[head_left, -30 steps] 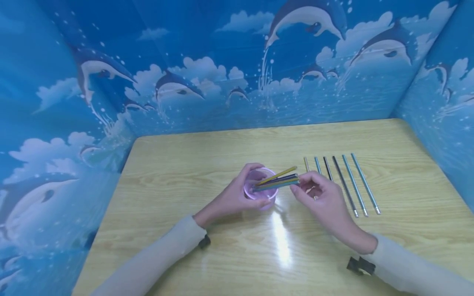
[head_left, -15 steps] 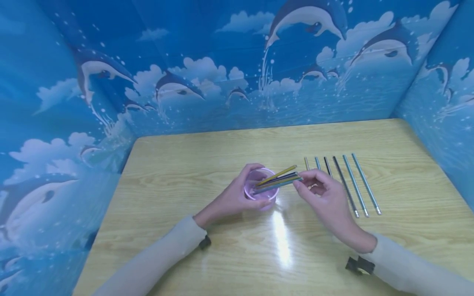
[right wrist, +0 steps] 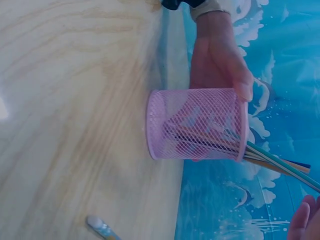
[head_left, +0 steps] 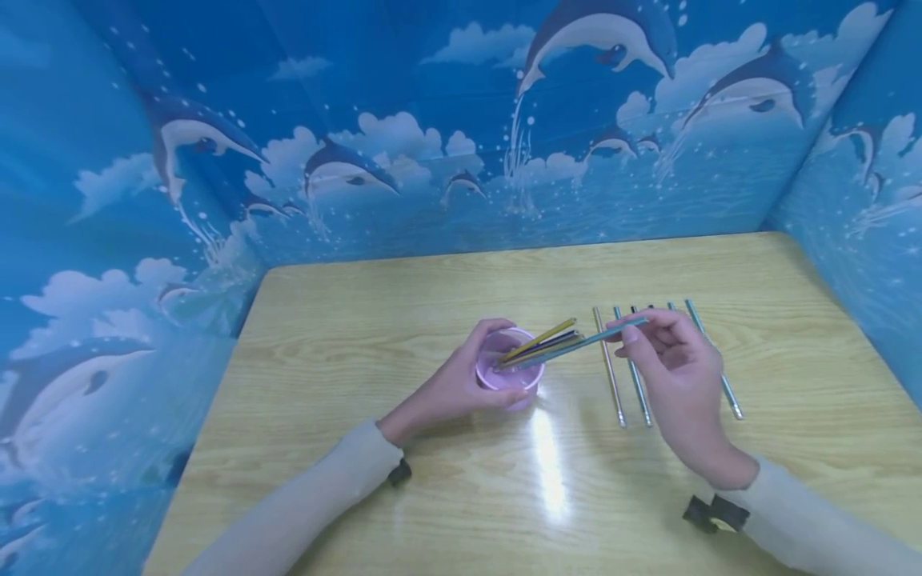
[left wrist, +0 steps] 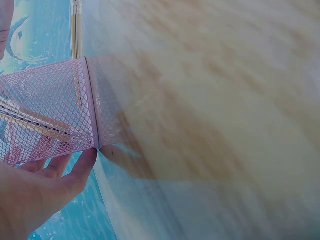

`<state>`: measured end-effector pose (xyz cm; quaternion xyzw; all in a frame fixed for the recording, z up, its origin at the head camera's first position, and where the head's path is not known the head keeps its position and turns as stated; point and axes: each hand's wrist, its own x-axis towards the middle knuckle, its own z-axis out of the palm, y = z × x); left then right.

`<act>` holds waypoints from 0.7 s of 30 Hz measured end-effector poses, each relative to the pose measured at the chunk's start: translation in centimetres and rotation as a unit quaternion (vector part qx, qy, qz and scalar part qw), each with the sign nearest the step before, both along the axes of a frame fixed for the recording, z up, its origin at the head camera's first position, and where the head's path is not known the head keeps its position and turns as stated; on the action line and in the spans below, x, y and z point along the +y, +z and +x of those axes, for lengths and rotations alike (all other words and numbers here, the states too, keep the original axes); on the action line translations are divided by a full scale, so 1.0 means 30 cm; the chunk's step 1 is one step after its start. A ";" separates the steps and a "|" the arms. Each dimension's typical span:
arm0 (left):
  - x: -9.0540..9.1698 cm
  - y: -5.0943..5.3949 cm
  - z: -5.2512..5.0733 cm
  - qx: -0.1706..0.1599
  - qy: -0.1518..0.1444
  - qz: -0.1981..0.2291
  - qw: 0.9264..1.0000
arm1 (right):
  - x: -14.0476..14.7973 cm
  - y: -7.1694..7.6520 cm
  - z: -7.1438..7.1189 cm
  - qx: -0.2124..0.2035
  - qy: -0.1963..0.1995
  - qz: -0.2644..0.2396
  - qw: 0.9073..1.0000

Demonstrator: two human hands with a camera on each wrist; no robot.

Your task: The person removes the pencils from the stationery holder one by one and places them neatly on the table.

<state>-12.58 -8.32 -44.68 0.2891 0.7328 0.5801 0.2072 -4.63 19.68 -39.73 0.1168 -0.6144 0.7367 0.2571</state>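
Observation:
My left hand [head_left: 461,376] grips a pink mesh pencil cup [right wrist: 200,125], thumb and fingers round its rim. Several pencils [head_left: 540,346] lean in the cup and stick out of its mouth to the right. My right hand [head_left: 680,384] pinches the upper end of a teal pencil [head_left: 605,334] between thumb and fingers. This pencil's lower end is still inside the cup, which the right wrist view shows as well. The left wrist view shows my left fingers [left wrist: 82,172] against the mesh at the cup's base.
Several pencils lie side by side on the wooden table [head_left: 360,320] to the right, a pinkish one [head_left: 610,368] and a teal one [head_left: 639,396] among them. My right hand partly hides this row. Dolphin-print cloth [head_left: 403,200] stands behind and beside the table.
My right hand has moved right and slightly up, drawing the teal pencil farther out of the cup than its neighbours. My left hand and the cup have stayed almost still.

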 end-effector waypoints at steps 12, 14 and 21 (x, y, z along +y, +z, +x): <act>-0.003 0.002 -0.001 -0.003 -0.005 0.007 1.000 | 0.024 0.057 -0.021 0.056 0.027 -0.146 0.987; -0.003 0.001 -0.001 -0.002 -0.003 0.005 1.000 | 0.027 0.062 -0.021 0.063 0.044 -0.165 0.983; -0.003 0.005 0.003 -0.004 -0.004 0.004 1.000 | 0.043 0.082 -0.020 0.078 0.063 -0.182 0.978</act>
